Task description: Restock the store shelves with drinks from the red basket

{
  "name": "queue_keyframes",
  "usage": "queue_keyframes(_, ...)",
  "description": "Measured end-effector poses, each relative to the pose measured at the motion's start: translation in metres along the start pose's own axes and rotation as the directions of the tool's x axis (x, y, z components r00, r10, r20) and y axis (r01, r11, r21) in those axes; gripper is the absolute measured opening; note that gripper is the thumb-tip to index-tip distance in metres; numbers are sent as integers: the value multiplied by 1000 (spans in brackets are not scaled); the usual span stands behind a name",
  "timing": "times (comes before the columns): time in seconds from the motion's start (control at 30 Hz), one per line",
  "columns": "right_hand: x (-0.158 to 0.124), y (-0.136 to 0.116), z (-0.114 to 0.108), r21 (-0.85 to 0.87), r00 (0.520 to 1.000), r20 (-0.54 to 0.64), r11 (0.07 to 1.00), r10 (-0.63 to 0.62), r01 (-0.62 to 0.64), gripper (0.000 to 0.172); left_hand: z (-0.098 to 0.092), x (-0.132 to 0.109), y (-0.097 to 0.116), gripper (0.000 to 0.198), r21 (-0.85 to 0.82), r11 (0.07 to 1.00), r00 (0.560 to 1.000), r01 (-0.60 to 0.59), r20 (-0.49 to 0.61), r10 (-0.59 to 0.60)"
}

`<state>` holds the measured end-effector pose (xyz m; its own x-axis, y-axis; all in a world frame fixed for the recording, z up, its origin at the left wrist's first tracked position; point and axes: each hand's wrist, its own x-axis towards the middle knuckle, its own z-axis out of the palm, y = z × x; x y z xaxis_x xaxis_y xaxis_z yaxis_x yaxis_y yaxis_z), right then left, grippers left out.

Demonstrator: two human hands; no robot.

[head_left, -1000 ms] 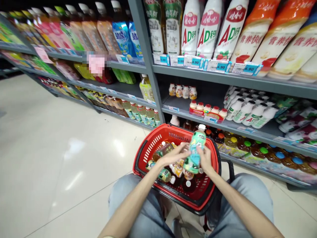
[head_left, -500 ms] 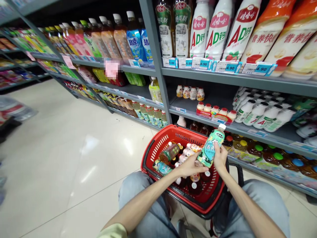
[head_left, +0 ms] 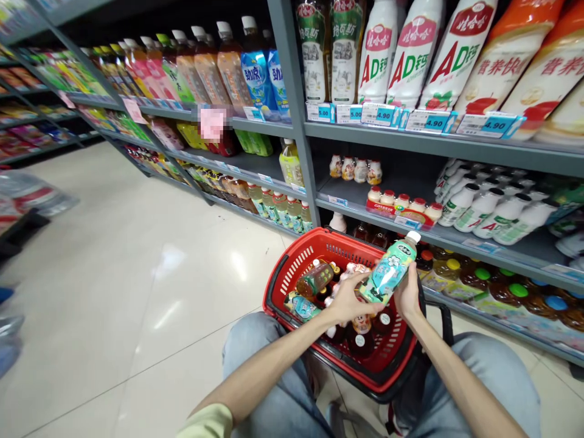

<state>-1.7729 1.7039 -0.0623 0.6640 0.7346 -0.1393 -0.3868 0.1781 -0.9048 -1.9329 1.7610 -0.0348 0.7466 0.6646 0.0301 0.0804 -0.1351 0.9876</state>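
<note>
A teal-labelled drink bottle (head_left: pixel 390 271) with a white cap is held at a tilt above the red shopping basket (head_left: pixel 393 378), cap end up and to the right. My left hand (head_left: pixel 350 302) grips its lower end, thumb along the bottom. Along the bottle's right side lies my right hand (head_left: pixel 409 293), its fingers mostly hidden behind the bottle. Inside the basket are a brown drink bottle (head_left: pixel 314 278), a teal-labelled bottle (head_left: pixel 301 306) lying on its side, small white bottles partly covered by my left hand, and dark bottles with white caps (head_left: pixel 360 342).
Shelves of drinks run along the far side, with large white bottles (head_left: pixel 375 58) above and small white bottles (head_left: pixel 460 204) below. A red pack of small bottles (head_left: pixel 401 204) sits on the middle shelf. My knees flank the basket; tiled floor (head_left: pixel 137 255) extends left.
My right thumb has moved off the front of the label to the bottle's right side. The bottle has turned slightly, and the view has shifted a little.
</note>
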Motion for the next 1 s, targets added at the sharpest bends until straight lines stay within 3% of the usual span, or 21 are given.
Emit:
queue_keyframes(0.1,0,-16,9,299,974,117,929,193,-220,71,1,-5,-6,65,-254,955,984,152,124,-124)
queue_keyframes(0.17,2,-25,10,418,958,131,862,255,-287,69,5,-10,-17,61,-381,886,959,265,198,-201)
queue_keyframes(0.33,7,-37,2,585,932,106,736,348,-341,58,13,-13,-33,72,-563,621,825,545,493,-277)
queue_keyframes(0.4,8,-37,0,610,921,105,707,376,-358,56,12,-10,-31,73,-579,565,799,588,523,-296)
queue_keyframes(0.63,7,-39,1,629,898,173,656,405,-417,57,7,-3,-12,70,-622,512,803,592,507,-313)
queue_keyframes(0.8,10,-38,1,608,905,155,684,396,-403,54,9,-5,-17,73,-552,602,813,578,452,-366)
queue_keyframes(0.9,15,-34,0,575,908,113,719,403,-390,55,10,-5,-19,66,-427,800,904,422,262,-337)
queue_keyframes(1.0,19,-31,-2,549,911,89,743,404,-383,56,10,-4,-17,62,-162,970,982,181,83,-170)
